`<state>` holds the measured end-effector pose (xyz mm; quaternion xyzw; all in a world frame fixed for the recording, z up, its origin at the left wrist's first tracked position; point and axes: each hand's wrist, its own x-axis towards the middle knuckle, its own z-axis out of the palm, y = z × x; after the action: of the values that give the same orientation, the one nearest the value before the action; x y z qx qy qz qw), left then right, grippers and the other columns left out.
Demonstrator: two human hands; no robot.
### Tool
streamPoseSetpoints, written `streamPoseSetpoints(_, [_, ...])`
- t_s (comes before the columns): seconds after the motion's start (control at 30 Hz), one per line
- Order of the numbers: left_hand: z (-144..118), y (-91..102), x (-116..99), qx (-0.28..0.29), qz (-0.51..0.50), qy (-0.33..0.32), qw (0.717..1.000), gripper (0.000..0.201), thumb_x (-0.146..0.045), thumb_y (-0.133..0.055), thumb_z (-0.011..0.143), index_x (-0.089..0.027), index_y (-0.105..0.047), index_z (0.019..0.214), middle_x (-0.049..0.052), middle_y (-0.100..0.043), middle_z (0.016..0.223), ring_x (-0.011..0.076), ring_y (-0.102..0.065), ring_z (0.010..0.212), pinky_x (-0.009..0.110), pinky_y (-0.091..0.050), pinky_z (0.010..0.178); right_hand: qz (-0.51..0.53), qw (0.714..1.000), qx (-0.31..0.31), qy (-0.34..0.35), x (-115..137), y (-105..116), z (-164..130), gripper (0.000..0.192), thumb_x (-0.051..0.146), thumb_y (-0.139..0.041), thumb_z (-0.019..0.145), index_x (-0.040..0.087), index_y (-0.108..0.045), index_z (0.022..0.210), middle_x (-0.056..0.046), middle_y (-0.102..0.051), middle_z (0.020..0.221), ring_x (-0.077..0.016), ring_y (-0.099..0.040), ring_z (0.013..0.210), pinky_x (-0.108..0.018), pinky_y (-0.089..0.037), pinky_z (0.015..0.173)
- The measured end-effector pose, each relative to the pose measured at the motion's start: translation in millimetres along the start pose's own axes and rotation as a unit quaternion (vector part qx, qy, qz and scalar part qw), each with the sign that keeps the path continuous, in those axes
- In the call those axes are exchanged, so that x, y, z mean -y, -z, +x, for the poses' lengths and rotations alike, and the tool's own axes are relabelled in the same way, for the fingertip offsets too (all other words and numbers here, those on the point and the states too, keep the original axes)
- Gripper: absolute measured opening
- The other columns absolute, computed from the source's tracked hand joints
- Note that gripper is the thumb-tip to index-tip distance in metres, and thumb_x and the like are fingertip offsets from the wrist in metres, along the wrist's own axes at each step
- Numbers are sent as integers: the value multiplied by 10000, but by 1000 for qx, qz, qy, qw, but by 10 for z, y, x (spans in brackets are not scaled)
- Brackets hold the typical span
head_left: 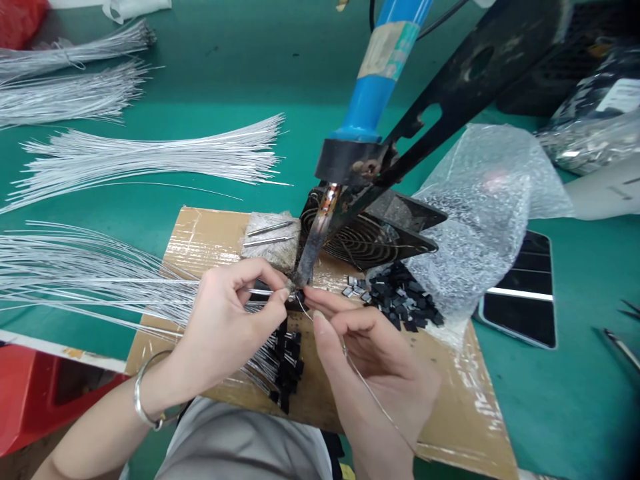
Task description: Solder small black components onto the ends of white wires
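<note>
Thumb and fingers of my left hand pinch the end of a thin white wire under the tip of a clamped soldering iron. My right hand is closed on a thin strand of solder wire, which trails down over the palm. Its front end reaches the spot beneath the iron's tip. What lies exactly at the joint is partly hidden by my fingertips. Below my left hand lie several wires with black pieces on their ends. Loose small black pieces are heaped right of the iron.
A black bracket holds the iron above a round fan. A pad with two metal rods sits on the cardboard. White wire bundles lie left. A plastic bag, a phone and tweezers are right.
</note>
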<state>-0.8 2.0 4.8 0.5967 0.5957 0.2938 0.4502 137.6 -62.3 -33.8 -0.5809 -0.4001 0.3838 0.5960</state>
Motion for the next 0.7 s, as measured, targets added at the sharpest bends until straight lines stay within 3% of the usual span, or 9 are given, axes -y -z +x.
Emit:
streamPoseSetpoints(0.2, [-4, 8, -8, 2, -18, 6, 1000, 74, -177, -637, 770, -183, -695, 725, 56, -776, 813, 206, -693, 768, 293, -469, 620, -1, 1000, -3, -7, 5, -5, 6, 205, 211, -765, 916, 216, -654, 744, -73, -834, 1089, -207, -808, 976, -297, -648, 866])
streamPoseSetpoints(0.53, [15, -4, -16, 1, -19, 0, 1000, 76, -181, -636, 773, -184, -693, 723, 54, -777, 816, 203, -694, 766, 291, -474, 619, 11, 1000, 5, 9, -4, 11, 4, 191, 200, -750, 924, 219, -661, 757, -81, -833, 1110, -214, -809, 987, -305, -662, 860])
streamPoseSetpoints(0.7, [15, -7, -16, 6, -19, 6, 1000, 78, -188, -631, 775, -181, -687, 720, 61, -773, 818, 213, -698, 781, 300, -475, 633, 9, 1000, -13, -15, 36, -20, -11, 202, 229, -764, 922, 221, -663, 747, -57, -832, 1098, -190, -803, 982, -272, -641, 866])
